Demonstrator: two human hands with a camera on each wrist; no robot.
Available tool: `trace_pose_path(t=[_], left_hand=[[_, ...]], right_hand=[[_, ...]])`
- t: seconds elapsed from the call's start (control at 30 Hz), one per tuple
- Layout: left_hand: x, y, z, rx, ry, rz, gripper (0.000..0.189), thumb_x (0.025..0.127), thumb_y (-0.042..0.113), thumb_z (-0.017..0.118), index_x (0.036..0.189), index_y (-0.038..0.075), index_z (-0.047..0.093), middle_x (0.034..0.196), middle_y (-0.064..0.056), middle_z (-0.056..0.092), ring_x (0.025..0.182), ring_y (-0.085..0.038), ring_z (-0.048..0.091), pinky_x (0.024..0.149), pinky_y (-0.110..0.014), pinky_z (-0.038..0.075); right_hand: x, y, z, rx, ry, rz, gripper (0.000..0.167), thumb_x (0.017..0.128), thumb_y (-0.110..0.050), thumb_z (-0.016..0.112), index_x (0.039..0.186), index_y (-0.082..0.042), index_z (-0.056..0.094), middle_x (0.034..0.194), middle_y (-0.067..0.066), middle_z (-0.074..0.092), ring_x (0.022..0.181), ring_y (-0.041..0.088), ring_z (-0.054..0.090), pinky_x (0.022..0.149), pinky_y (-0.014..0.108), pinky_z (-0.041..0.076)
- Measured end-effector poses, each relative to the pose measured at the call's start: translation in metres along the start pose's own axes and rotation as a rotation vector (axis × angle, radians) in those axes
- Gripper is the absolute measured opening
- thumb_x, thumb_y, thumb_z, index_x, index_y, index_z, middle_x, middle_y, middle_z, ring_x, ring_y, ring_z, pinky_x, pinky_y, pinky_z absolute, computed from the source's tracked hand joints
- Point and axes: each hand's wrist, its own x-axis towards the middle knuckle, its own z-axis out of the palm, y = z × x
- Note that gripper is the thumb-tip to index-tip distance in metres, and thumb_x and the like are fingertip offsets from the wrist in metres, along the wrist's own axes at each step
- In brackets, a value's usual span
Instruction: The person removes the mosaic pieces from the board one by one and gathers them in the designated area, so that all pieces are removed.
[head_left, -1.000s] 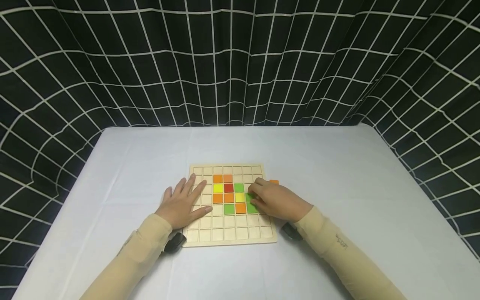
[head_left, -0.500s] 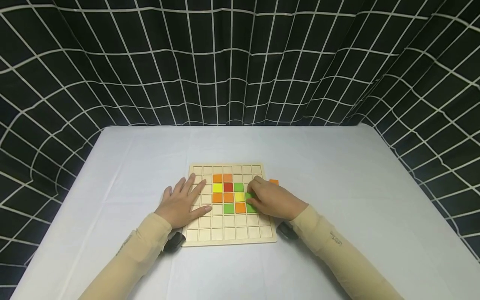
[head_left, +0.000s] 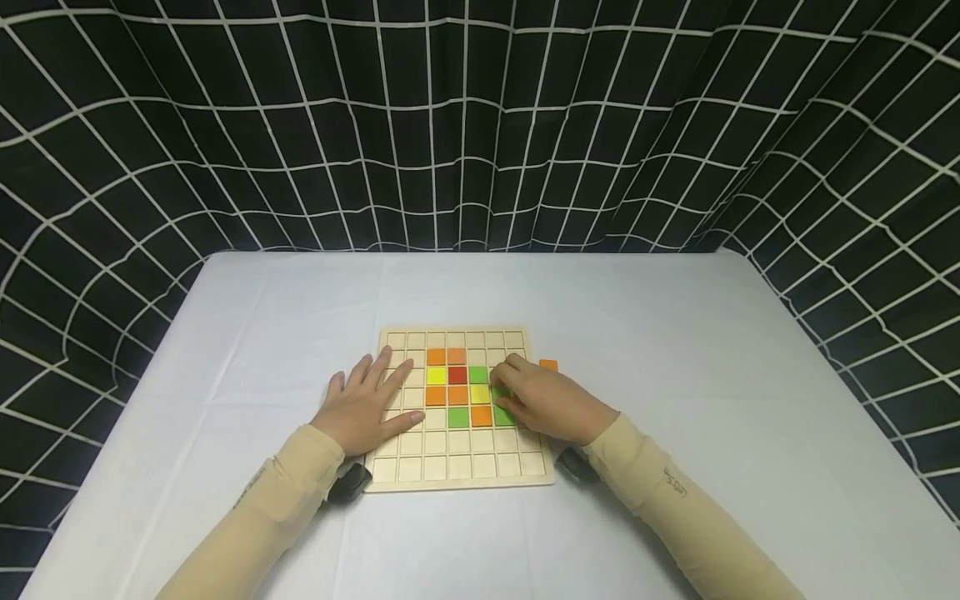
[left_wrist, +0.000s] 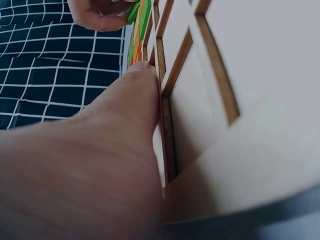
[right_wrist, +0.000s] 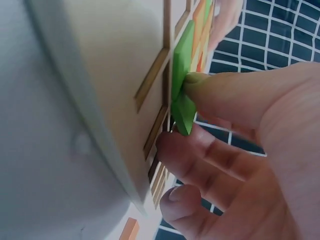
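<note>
A wooden grid board [head_left: 461, 468] lies on the table with coloured square tiles in its middle cells. My left hand [head_left: 360, 414] rests spread over the board's left side, fingers straight. In the left wrist view its thumb [left_wrist: 132, 95] lies along the board's surface. Over the right side, my right hand [head_left: 553, 402] pinches a green tile [right_wrist: 184, 115] between thumb and fingers. That tile stands tilted in the right wrist view, against another green tile [right_wrist: 183, 55]. Near it are a yellow tile [head_left: 480, 394] and an orange tile [head_left: 481, 416]. The fingers partly hide the pinched tile from above.
A loose orange tile [head_left: 549, 365] lies on the white tablecloth [head_left: 660, 333] just past the board's right edge. Further tiles, such as a red tile [head_left: 457, 375], sit in cells between the hands. A black curtain with white grid lines [head_left: 465, 125] hangs behind the table.
My right hand's fingertips have shifted slightly left over the green tiles. The left hand and the board stay in place.
</note>
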Motion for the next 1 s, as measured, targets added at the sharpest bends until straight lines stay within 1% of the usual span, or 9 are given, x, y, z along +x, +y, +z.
trace_pose_path(t=[0.13, 0.2, 0.37, 0.57, 0.7, 0.9, 1.0], left_hand=[[0.001, -0.002, 0.002, 0.009, -0.005, -0.002, 0.082, 0.09, 0.068, 0.043, 0.154, 0.023, 0.02, 0.161, -0.013, 0.006, 0.144, -0.042, 0.014, 0.107, -0.069, 0.014], [0.002, -0.002, 0.003, 0.012, -0.008, -0.005, 0.082, 0.089, 0.069, 0.042, 0.154, 0.024, 0.019, 0.161, -0.013, 0.005, 0.144, -0.042, 0.013, 0.107, -0.069, 0.014], [0.0, 0.0, 0.0, 0.004, -0.01, -0.004, 0.082, 0.09, 0.068, 0.042, 0.154, 0.023, 0.02, 0.161, -0.014, 0.005, 0.144, -0.042, 0.013, 0.107, -0.069, 0.013], [-0.001, 0.003, -0.001, 0.0, -0.016, -0.004, 0.081, 0.09, 0.066, 0.044, 0.154, 0.022, 0.019, 0.161, -0.015, 0.005, 0.144, -0.043, 0.012, 0.108, -0.07, 0.012], [0.0, 0.002, -0.001, 0.003, -0.015, -0.004, 0.082, 0.09, 0.067, 0.044, 0.154, 0.022, 0.019, 0.161, -0.014, 0.005, 0.144, -0.043, 0.013, 0.108, -0.069, 0.013], [0.001, -0.001, 0.002, 0.011, -0.001, 0.001, 0.081, 0.09, 0.067, 0.044, 0.154, 0.023, 0.02, 0.161, -0.014, 0.006, 0.144, -0.043, 0.014, 0.107, -0.069, 0.015], [0.001, -0.003, 0.003, 0.016, -0.004, -0.001, 0.082, 0.09, 0.069, 0.042, 0.154, 0.024, 0.019, 0.161, -0.013, 0.005, 0.144, -0.042, 0.013, 0.108, -0.069, 0.014]], right_hand=[[-0.002, 0.001, 0.001, -0.003, 0.014, -0.024, 0.022, 0.092, -0.016, 0.064, 0.114, -0.019, 0.06, 0.096, -0.003, 0.053, 0.067, 0.008, 0.049, 0.062, 0.02, 0.046], [-0.003, 0.002, 0.002, -0.006, 0.033, -0.042, 0.022, 0.092, -0.015, 0.065, 0.113, -0.021, 0.062, 0.095, -0.003, 0.053, 0.067, 0.009, 0.049, 0.061, 0.019, 0.045], [-0.005, 0.003, 0.002, -0.014, 0.055, -0.071, 0.022, 0.09, -0.013, 0.067, 0.11, -0.02, 0.063, 0.096, -0.004, 0.053, 0.069, 0.007, 0.05, 0.062, 0.019, 0.046], [-0.007, 0.004, 0.001, -0.005, 0.036, -0.047, 0.023, 0.091, -0.014, 0.066, 0.112, -0.018, 0.059, 0.099, -0.002, 0.052, 0.065, 0.007, 0.048, 0.06, 0.018, 0.045], [-0.007, 0.005, 0.001, 0.006, 0.037, -0.041, 0.023, 0.091, -0.015, 0.066, 0.112, -0.016, 0.058, 0.099, -0.002, 0.053, 0.068, 0.007, 0.048, 0.062, 0.018, 0.046], [-0.008, 0.006, 0.0, 0.01, 0.056, -0.047, 0.023, 0.092, -0.017, 0.065, 0.113, -0.016, 0.057, 0.099, -0.004, 0.053, 0.071, 0.006, 0.048, 0.065, 0.018, 0.047], [-0.011, 0.007, -0.003, 0.004, 0.075, -0.028, 0.025, 0.093, -0.021, 0.063, 0.115, -0.014, 0.056, 0.097, -0.006, 0.053, 0.073, 0.006, 0.049, 0.067, 0.02, 0.047]])
